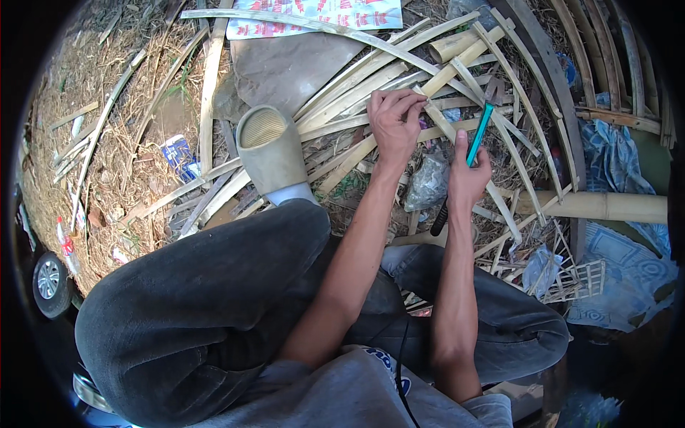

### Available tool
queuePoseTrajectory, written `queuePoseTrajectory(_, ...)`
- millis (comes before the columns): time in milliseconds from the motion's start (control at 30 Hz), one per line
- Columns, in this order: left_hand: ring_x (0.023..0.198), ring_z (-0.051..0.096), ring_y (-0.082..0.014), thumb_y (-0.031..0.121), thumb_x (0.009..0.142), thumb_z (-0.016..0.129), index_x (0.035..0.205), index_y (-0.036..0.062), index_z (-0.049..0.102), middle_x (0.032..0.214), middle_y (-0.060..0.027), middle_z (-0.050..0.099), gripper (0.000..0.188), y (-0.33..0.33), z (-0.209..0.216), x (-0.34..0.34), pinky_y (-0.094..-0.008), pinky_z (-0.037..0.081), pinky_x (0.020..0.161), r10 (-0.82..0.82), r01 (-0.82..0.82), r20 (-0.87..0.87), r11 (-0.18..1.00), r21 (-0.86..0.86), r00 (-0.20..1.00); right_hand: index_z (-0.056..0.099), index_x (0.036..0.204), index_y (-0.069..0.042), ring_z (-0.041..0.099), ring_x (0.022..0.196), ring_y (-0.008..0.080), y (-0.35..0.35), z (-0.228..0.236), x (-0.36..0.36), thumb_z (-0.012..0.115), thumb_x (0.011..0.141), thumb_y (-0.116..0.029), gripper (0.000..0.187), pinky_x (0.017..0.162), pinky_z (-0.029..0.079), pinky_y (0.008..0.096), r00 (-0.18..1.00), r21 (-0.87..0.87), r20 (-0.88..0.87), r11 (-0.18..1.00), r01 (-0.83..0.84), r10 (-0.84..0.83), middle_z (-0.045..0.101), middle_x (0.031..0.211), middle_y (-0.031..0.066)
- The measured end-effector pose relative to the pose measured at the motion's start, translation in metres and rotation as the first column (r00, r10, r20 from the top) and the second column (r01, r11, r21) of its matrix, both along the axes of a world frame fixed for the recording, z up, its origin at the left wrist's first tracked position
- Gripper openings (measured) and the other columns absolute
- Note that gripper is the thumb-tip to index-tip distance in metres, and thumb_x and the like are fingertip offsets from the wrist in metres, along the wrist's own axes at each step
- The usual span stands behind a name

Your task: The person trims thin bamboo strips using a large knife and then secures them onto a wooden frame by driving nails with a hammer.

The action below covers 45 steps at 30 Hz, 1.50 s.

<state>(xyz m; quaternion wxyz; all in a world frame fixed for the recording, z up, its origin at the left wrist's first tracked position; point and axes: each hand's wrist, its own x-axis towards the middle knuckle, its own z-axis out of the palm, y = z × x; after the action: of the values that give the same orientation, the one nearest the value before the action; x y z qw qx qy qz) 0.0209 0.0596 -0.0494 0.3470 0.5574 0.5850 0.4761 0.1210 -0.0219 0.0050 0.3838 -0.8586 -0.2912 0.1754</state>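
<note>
1. Head view, centre: a seated person in dark trousers works over a heap of split bamboo. The left hand [394, 118] pinches the end of a bamboo strip [457, 139] that runs from the fingers toward 4 o'clock, down past the right wrist.

2. Head view, at 3 o'clock of the left hand: the right hand [467, 175] is closed around a teal-bladed knife [479, 133] with a dark handle; the blade points toward 12 o'clock, and its tip lies just beside the pinched strip. Whether the edge touches the bamboo cannot be told.

3. Head view, work done, as a judgement: many pale, flat strips [357, 78] fan out at 12 o'clock from the hands, which suggests much splitting is finished. A small woven lattice piece [578, 279] lies at 4 o'clock.

4. Head view, work left, as a judgement: a whole round bamboo pole [599, 205] lies uncut at 3 o'clock, and the strip in hand looks mid-trim.

5. Head view, surroundings: a beige sandal [271, 146] on the person's foot sits at 9 o'clock of the hands; blue cloth [614, 160] lies at the right rim, and dry straw [93, 143] covers the ground at left.
</note>
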Motion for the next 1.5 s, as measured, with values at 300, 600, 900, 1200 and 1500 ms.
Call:
queuePoseTrajectory(300, 0.09, 0.059, -0.0229, 0.008, 0.077, 0.077, 0.086, 0.0103, 0.079, 0.088, -0.003, 0.07, 0.01, 0.0, -0.001, 0.0, -0.0369, 0.044, 0.085, 0.012, -0.012, -0.003, 1.0, -0.027, 1.0, 0.041, 0.077, -0.01, 0.031, 0.038, 0.0089, -0.027, 0.038, -0.061, 0.035, 0.098, -0.072, 0.066, 0.036, 0.023, 0.0263, 0.782, -0.257, -0.606, 0.966, -0.021, -0.144, 0.035, 0.052, -0.0021)
queuePoseTrajectory(600, 0.092, 0.06, -0.0228, 0.009, 0.077, 0.078, 0.086, 0.0116, 0.079, 0.088, -0.0023, 0.07, 0.01, -0.001, 0.0, -0.003, -0.037, 0.042, 0.087, 0.022, -0.02, 0.029, 0.997, -0.077, 0.999, 0.04, 0.074, -0.01, 0.03, 0.039, 0.009, -0.036, 0.037, -0.075, 0.032, 0.098, -0.073, 0.069, 0.038, 0.022, 0.026, 0.786, -0.255, -0.593, 0.967, 0.023, -0.175, 0.033, 0.052, -0.0023)
queuePoseTrajectory(900, 0.091, 0.06, -0.0217, 0.01, 0.077, 0.077, 0.086, 0.0116, 0.079, 0.088, -0.0016, 0.07, 0.009, 0.001, 0.0, 0.0, -0.0362, 0.041, 0.086, 0.023, -0.022, 0.008, 0.996, -0.081, 1.0, 0.038, 0.075, -0.011, 0.033, 0.041, 0.0088, -0.039, 0.035, -0.081, 0.033, 0.098, -0.073, 0.067, 0.039, 0.024, 0.0255, 0.815, -0.234, -0.557, 0.972, 0.027, -0.157, 0.035, 0.054, -0.0021)
queuePoseTrajectory(1200, 0.088, 0.06, -0.0216, 0.01, 0.076, 0.078, 0.083, 0.0131, 0.078, 0.087, 0.0, 0.07, 0.007, 0.001, -0.003, -0.001, -0.0358, 0.039, 0.08, 0.048, -0.049, -0.033, 0.999, -0.014, 0.998, 0.041, 0.074, -0.01, 0.034, 0.041, 0.0084, -0.033, 0.034, -0.077, 0.032, 0.099, -0.073, 0.068, 0.038, 0.024, 0.0257, 0.828, -0.317, -0.544, 0.947, -0.058, -0.132, 0.037, 0.053, -0.002)
queuePoseTrajectory(1500, 0.085, 0.063, -0.0249, 0.008, 0.076, 0.077, 0.086, 0.0099, 0.079, 0.086, -0.0056, 0.07, 0.01, 0.001, 0.001, -0.002, -0.0365, 0.046, 0.079, 0.017, -0.013, 0.046, 0.995, -0.1, 0.999, 0.045, 0.069, -0.009, 0.034, 0.043, 0.0087, -0.029, 0.044, -0.069, 0.048, 0.1, -0.063, 0.063, 0.041, 0.027, 0.0274, 0.832, -0.199, -0.519, 0.975, 0.101, -0.193, 0.04, 0.053, -0.002)
